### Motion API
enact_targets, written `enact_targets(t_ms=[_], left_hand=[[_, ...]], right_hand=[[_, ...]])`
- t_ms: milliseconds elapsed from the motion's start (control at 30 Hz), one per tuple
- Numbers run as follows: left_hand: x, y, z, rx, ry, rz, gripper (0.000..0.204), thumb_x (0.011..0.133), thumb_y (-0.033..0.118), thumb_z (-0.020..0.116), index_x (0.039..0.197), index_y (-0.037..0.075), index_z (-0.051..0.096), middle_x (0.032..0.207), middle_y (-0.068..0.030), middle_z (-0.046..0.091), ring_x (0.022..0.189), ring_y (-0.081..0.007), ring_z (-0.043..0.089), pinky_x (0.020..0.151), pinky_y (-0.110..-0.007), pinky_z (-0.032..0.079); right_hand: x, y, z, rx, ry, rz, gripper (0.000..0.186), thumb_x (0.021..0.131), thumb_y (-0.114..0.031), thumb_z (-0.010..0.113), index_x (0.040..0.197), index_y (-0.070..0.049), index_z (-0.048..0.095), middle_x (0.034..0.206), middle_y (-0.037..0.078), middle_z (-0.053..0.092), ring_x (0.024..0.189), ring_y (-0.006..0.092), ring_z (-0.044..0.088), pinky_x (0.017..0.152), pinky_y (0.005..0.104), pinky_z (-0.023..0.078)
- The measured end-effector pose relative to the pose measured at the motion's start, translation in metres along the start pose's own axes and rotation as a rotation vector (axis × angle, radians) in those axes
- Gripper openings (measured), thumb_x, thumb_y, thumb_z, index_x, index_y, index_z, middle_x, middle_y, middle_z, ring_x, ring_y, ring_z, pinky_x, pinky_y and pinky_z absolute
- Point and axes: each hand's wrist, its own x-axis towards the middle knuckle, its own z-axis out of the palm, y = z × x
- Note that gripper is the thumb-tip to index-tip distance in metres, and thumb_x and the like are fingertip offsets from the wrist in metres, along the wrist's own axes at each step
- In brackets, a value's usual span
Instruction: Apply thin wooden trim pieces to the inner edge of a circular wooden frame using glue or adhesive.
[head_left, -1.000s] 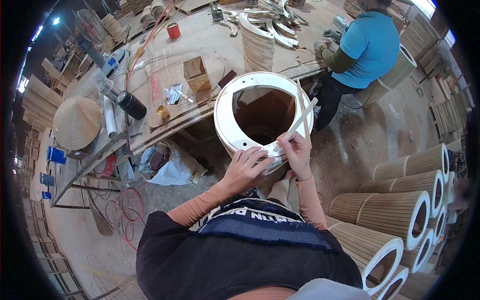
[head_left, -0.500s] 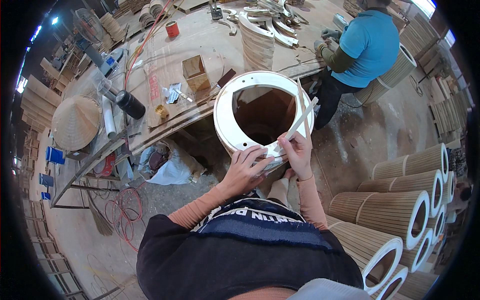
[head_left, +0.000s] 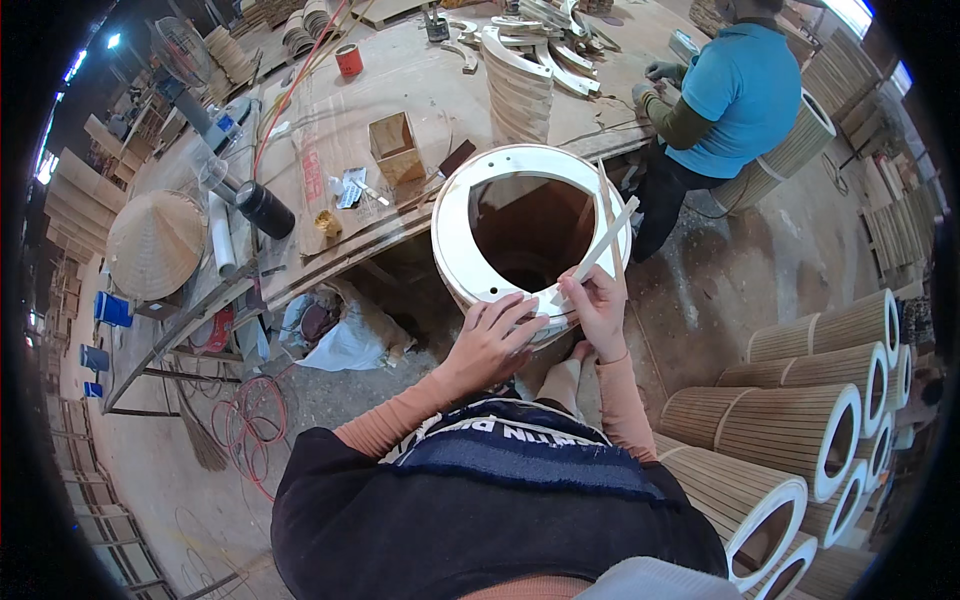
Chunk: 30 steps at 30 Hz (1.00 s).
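Observation:
In front of me stands a round wooden drum-shaped body with a white ring top (head_left: 452, 225) and a wide opening. My left hand (head_left: 494, 338) rests on the near edge of the ring, its fingers spread over the rim and side. Just to its right, my right hand (head_left: 597, 308) is closed on a thin pale wooden strip (head_left: 610, 238) that slants up and away over the ring. Another narrow strip (head_left: 607, 195) lies along the ring's right side. The undersides of both hands are hidden.
A worktable (head_left: 330, 110) beyond holds a wooden box (head_left: 395, 150), a red can (head_left: 348, 60), a black bottle (head_left: 264, 208) and stacked curved pieces (head_left: 503, 85). At the far right is a co-worker in a blue shirt (head_left: 738, 95). Finished slatted drums (head_left: 790, 425) lie stacked at right.
The whole view has shifted slightly. Both hands stay at the near edge of the ring, and the strip remains in my right hand.

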Motion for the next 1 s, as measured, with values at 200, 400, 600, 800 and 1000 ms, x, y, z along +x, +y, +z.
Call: enact_targets(t_ms=[200,400,600,800,1000], left_hand=[[0.0,-0.007,0.002,0.031,0.023,0.042,0.055,0.078,0.019,0.077,0.13,0.019,0.06,0.138,-0.0075,0.055,0.132,-0.0252,0.046,0.104,-0.046,0.033],[-0.003,-0.006,0.009,0.048,0.082,0.039,0.051,0.075,0.017,0.077,0.125,0.02,0.064,0.138,-0.0074,0.055,0.132,-0.0245,0.047,0.104,-0.046,0.033],[-0.002,-0.017,0.034,0.047,0.238,0.039,0.036,0.076,0.019,0.073,0.111,0.023,0.067,0.134,-0.0023,0.059,0.127,-0.0209,0.053,0.103,-0.042,0.033],[-0.007,-0.03,0.056,-0.01,0.337,0.057,0.046,0.079,0.017,0.073,0.12,0.015,0.052,0.138,-0.0046,0.058,0.128,-0.0232,0.051,0.106,-0.043,0.029],[-0.01,-0.026,0.064,-0.017,0.423,0.059,0.062,0.08,0.017,0.074,0.129,0.012,0.038,0.135,-0.0083,0.059,0.126,-0.0257,0.053,0.105,-0.045,0.029]], right_hand=[[-0.001,-0.001,0.0,0.001,-0.002,0.004,0.01,0.096,-0.009,0.066,0.097,0.0,0.064,0.093,0.003,0.066,0.078,0.0049,0.058,0.068,0.0196,0.048],[-0.005,0.0,0.0,-0.019,0.003,-0.015,0.01,0.096,-0.01,0.066,0.097,0.001,0.064,0.092,0.003,0.065,0.078,0.0051,0.058,0.068,0.0203,0.048],[-0.002,-0.004,-0.004,-0.05,-0.023,0.102,0.008,0.097,-0.008,0.063,0.097,0.0,0.063,0.093,0.001,0.064,0.08,0.0045,0.056,0.069,0.0195,0.047],[0.003,-0.001,-0.007,0.004,-0.102,0.069,0.008,0.098,-0.008,0.063,0.098,0.0,0.062,0.095,0.001,0.064,0.084,0.0042,0.057,0.073,0.0199,0.048],[0.001,-0.003,-0.012,0.016,-0.208,0.074,0.011,0.097,-0.01,0.065,0.103,-0.001,0.065,0.091,0.0,0.064,0.08,0.0042,0.057,0.069,0.0193,0.046]])
